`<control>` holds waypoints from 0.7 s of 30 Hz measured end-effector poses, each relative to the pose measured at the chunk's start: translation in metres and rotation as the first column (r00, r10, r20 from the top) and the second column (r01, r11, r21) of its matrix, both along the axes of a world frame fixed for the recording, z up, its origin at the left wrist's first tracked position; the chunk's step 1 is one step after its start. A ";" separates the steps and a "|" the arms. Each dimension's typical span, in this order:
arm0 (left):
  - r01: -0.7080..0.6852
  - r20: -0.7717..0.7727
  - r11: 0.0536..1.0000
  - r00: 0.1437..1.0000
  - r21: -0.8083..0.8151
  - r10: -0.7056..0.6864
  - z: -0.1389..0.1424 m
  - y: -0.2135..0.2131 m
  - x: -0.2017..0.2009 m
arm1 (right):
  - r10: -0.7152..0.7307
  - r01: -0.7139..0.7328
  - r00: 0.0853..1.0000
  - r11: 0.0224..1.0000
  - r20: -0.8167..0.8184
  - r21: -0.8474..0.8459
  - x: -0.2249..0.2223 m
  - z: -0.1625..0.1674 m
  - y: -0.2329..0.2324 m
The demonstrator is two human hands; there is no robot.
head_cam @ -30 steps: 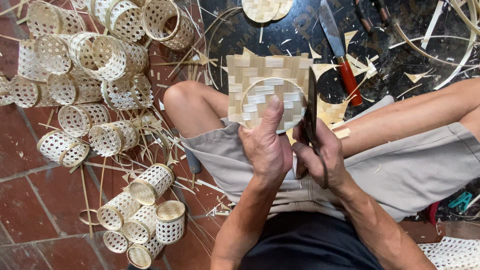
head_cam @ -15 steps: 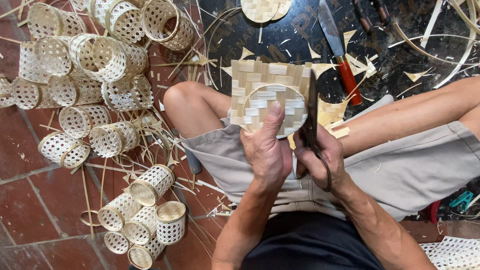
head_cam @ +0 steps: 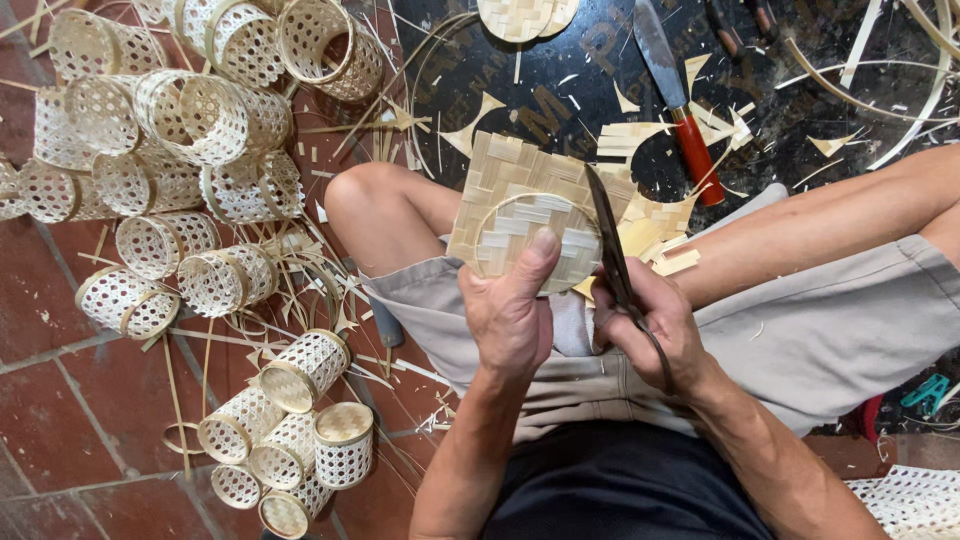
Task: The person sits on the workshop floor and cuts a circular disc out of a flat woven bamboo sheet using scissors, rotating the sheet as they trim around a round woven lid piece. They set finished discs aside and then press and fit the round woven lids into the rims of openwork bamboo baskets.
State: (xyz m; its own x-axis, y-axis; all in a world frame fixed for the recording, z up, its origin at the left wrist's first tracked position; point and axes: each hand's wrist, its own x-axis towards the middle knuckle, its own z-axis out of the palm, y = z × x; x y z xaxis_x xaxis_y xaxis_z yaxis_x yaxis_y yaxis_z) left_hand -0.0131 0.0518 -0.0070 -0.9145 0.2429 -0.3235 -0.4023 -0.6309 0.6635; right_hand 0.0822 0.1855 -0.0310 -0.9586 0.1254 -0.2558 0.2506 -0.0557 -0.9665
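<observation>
- My left hand point(head_cam: 510, 315) grips the woven bamboo mat point(head_cam: 530, 210) from below, thumb pressed flat on its face just under the round bamboo hoop point(head_cam: 520, 235) lying on it; the other fingers are hidden behind the weave.
- My right hand point(head_cam: 650, 325) is closed round the handles of dark shears point(head_cam: 615, 265), whose blades run up along the mat's right edge (I cannot tell how far apart they stand).
- The mat is held tilted above my lap, between my bare knees, over grey shorts point(head_cam: 800, 330).
- Just past the mat, pale bamboo offcuts point(head_cam: 655, 230) lie against my right leg.
- Farther out, on the dark floor mat point(head_cam: 560, 90), rests a red-handled knife point(head_cam: 675, 100), with slivers and long curved bamboo strips point(head_cam: 900, 70) scattered around it, and woven round discs point(head_cam: 525, 15) at the top edge.
- To my left, on the red brick floor point(head_cam: 60, 400), a crowd of small openwork bamboo baskets point(head_cam: 190, 115) is piled, more of them near my left elbow point(head_cam: 300, 430).
</observation>
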 end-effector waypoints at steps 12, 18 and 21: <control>0.220 -0.024 0.973 0.975 -0.067 -0.222 0.009 -0.021 0.001 | 0.019 -0.012 0.994 0.998 0.110 -0.057 0.010 0.012 0.005; 0.291 -0.027 0.950 0.955 -0.109 -0.296 0.012 -0.027 0.001 | 0.115 -0.119 0.992 0.990 0.055 0.071 0.012 0.013 0.013; 0.332 -0.008 0.937 0.942 -0.110 -0.334 0.014 -0.031 -0.002 | 0.144 -0.146 0.989 0.986 0.027 0.086 0.012 0.013 0.016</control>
State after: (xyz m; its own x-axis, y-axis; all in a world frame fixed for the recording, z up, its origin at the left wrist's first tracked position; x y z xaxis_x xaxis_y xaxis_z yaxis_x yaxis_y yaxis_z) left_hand -0.0148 0.0212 0.0068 -0.7955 0.5007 -0.3413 -0.5592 -0.3895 0.7318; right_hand 0.0943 0.2015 -0.0179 -0.9628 0.0087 -0.2699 0.2699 0.0675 -0.9605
